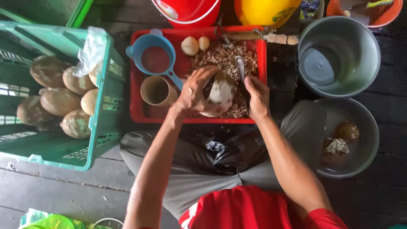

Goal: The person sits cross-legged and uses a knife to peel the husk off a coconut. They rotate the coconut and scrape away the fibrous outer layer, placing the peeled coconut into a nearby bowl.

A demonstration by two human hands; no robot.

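Observation:
My left hand (194, 88) grips a partly peeled coconut (219, 96), brown and white, over a red tray (136, 98). My right hand (257, 96) is closed on a metal peeling tool (240, 67) whose blade points away from me beside the coconut. The tray holds a heap of brown shavings (224, 55), two peeled whitish pieces (195, 45), a blue strainer (155, 56) and a tan cup (156, 90).
A green crate (101, 140) at the left holds several husked coconuts (59, 101). At the right stand a grey basin with water (338, 56) and a grey bowl (358, 144) with coconut pieces. Red and yellow containers (188, 10) line the far edge. My legs are crossed below.

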